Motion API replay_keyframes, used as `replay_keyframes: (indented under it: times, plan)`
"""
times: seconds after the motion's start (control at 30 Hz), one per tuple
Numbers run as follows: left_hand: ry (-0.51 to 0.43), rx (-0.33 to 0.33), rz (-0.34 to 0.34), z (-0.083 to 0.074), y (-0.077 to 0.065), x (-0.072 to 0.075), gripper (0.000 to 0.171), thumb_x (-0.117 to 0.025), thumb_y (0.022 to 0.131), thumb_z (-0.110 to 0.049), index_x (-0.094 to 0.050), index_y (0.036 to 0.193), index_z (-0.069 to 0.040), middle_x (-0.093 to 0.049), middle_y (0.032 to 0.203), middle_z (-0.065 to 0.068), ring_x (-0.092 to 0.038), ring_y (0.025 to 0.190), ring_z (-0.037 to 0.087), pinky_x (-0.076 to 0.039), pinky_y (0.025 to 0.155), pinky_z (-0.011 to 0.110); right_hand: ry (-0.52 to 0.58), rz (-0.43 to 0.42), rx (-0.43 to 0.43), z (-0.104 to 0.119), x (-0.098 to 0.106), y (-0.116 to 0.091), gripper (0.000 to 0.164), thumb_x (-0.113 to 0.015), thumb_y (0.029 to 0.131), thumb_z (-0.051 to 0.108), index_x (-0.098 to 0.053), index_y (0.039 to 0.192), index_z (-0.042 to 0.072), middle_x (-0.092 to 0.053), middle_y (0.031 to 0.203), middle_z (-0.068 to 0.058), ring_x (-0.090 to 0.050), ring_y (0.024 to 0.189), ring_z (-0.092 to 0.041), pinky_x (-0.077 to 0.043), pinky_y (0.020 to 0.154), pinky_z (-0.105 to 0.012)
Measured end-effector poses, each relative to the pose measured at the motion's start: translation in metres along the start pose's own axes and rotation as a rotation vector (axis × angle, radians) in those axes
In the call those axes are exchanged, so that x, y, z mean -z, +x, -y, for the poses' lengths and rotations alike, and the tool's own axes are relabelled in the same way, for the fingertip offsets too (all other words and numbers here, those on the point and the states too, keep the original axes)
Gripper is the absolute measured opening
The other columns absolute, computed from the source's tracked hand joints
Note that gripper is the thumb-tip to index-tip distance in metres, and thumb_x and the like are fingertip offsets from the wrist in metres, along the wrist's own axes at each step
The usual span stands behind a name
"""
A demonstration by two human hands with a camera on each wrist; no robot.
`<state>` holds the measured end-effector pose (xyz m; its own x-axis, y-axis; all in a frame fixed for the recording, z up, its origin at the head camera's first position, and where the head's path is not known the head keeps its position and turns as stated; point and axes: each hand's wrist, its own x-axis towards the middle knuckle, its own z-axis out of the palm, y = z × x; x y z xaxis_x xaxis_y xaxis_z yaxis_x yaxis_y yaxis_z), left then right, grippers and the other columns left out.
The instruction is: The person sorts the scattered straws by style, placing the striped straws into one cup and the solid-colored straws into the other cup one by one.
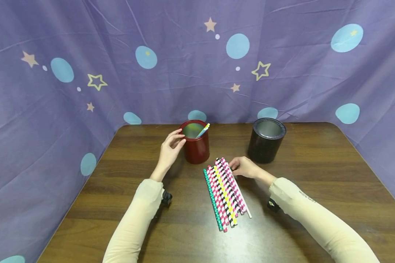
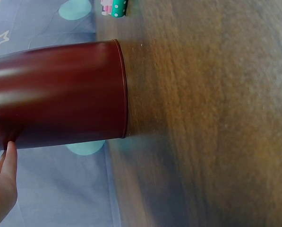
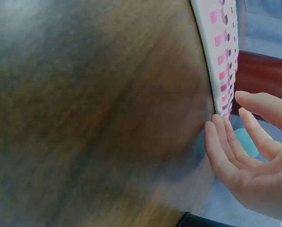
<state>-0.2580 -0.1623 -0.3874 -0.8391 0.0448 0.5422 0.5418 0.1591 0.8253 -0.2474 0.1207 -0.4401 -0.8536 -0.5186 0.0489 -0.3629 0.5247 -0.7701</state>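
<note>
A row of patterned paper straws [image 1: 222, 197] lies on the table, green-dotted, pink-striped, black-striped and yellow among them, with a plain white straw [image 1: 247, 210] along the right edge. My right hand [image 1: 245, 167] is at the far end of that edge; in the right wrist view its fingertips [image 3: 216, 120] are right at the white straw's end, thumb held apart. My left hand [image 1: 171, 148] touches the upper left side of a dark red canister [image 1: 196, 150], fingers fairly straight near the rim. A few straws [image 1: 203, 130] lean inside the canister, their tips above its rim.
An open black canister [image 1: 264, 148] stands at the back right, beyond my right hand. Both canisters are on a brown wooden table [image 1: 319, 175]. A purple patterned curtain [image 1: 184, 80] hangs behind the table's back edge.
</note>
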Motion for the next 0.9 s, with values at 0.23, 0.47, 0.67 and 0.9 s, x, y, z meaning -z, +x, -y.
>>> replay_keyframes:
  times: [0.23,0.47,0.67,0.9]
  plan:
    - [0.001,0.001,0.0,0.0004,-0.0001,0.0,0.02,-0.057,0.081,0.007,-0.055,0.098,0.018,-0.045,0.121,0.03,-0.045,0.113,0.037,-0.038,0.092,0.049,-0.011,0.007,-0.014,-0.0039,-0.0021,-0.0015,0.022,-0.066,0.069,-0.001,-0.061,0.09,-0.006,-0.062,0.077,-0.013,-0.057,0.066,-0.015,-0.046,0.061,-0.023]
    - [-0.002,-0.004,-0.001,-0.0009,-0.0001,-0.0001,0.021,-0.057,0.081,0.007,-0.055,0.099,0.017,-0.045,0.121,0.03,-0.045,0.113,0.036,-0.038,0.092,0.047,-0.016,0.006,0.007,-0.0067,-0.0053,-0.0025,0.021,-0.068,0.069,0.0,-0.062,0.088,-0.005,-0.061,0.076,-0.012,-0.056,0.071,-0.019,-0.045,0.06,-0.022]
    - [0.005,0.002,-0.002,-0.0007,-0.0001,-0.0002,0.02,-0.057,0.081,0.007,-0.056,0.099,0.017,-0.045,0.121,0.03,-0.046,0.113,0.036,-0.039,0.092,0.044,-0.046,-0.003,-0.001,-0.0091,-0.0076,-0.0015,0.019,-0.069,0.069,0.001,-0.063,0.086,-0.004,-0.061,0.075,-0.01,-0.055,0.071,-0.018,-0.044,0.059,-0.021]
    - [0.019,0.01,-0.003,-0.0003,0.0,0.0,0.021,-0.058,0.081,0.005,-0.056,0.099,0.016,-0.047,0.121,0.027,-0.046,0.113,0.033,-0.041,0.092,0.039,-0.069,-0.008,-0.004,-0.0091,-0.0067,-0.0018,0.017,-0.067,0.068,-0.001,-0.064,0.085,-0.005,-0.06,0.072,-0.007,-0.053,0.067,-0.015,-0.042,0.059,-0.022]
